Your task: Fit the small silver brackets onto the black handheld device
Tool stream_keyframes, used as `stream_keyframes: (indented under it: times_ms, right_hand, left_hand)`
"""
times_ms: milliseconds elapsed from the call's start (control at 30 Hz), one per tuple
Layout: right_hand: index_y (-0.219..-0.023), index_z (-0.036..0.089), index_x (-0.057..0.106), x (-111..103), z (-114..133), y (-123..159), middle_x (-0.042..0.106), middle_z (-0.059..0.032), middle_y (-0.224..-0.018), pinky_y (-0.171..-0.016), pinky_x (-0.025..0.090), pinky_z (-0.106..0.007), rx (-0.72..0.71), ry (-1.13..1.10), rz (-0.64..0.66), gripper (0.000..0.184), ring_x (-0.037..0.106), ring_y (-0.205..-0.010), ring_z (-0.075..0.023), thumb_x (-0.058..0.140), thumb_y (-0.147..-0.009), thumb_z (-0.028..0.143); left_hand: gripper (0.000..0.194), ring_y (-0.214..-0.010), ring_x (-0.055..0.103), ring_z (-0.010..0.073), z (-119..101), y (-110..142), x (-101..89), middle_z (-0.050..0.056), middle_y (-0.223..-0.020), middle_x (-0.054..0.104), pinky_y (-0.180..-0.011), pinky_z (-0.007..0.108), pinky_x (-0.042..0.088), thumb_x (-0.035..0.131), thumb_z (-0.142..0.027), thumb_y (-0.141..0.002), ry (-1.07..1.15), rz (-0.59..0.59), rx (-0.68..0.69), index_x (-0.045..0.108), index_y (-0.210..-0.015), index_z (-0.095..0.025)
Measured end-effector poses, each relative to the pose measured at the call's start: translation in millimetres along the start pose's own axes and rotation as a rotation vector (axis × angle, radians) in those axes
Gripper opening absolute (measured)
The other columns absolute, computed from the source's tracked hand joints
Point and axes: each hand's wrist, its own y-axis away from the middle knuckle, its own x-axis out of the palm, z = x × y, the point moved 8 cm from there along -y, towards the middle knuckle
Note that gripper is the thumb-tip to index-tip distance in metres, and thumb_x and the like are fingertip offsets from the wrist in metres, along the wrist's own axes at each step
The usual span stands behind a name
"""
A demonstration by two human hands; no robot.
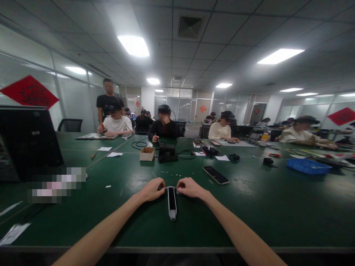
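Observation:
On the green table in front of me lies a slim, long device [172,201] with a black top, pale edges and a grey near end. Its exact kind I cannot make out. Curled fingers of my left hand [154,188] pinch at the left side of its far end, where a small dark part shows. On the opposite side, my right hand [190,187] is closed in the same way at a small grey part. Both wrists rest low over the tabletop, and the fingertips are partly hidden. Several tiny rings [176,175] lie just beyond the hands.
A phone [216,175] lies right of my hands. Farther off are a small cardboard box [146,154], a black case [167,152], cables and a blue tray [308,166]. A black computer case [30,142] stands left. Several people sit across the green table [266,214].

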Motion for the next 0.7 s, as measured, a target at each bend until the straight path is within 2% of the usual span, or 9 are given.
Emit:
stream_keyframes:
  times_ms: [467, 700]
  right_hand:
    - [-0.089, 0.017, 0.065, 2.1, -1.6, -1.8, 0.063, -0.0029, -0.089, -0.068, 0.041, -0.023, -0.085, 0.033, -0.032, 0.019, 0.056, -0.08, -0.014, 0.052, -0.083, 0.03]
    - [-0.087, 0.015, 0.066, -0.5, 4.3, -1.3, 0.063, -0.0048, -0.087, -0.071, 0.041, -0.023, -0.151, 0.102, -0.045, 0.018, 0.056, -0.08, -0.0142, 0.052, -0.083, 0.026]
  left_hand:
    - [0.016, -0.078, 0.053, 0.017, 3.9, 1.6, 1.5, 0.004, -0.086, 0.058, -0.068, 0.027, 0.042, 0.047, -0.03, -0.081, 0.064, 0.02, 0.007, 0.055, -0.086, -0.017]
    - [0.017, -0.078, 0.053, 0.0177, 5.1, -1.1, 3.8, 0.005, -0.086, 0.058, -0.069, 0.028, 0.042, 0.045, -0.03, -0.081, 0.036, 0.005, 0.008, 0.055, -0.085, -0.017]
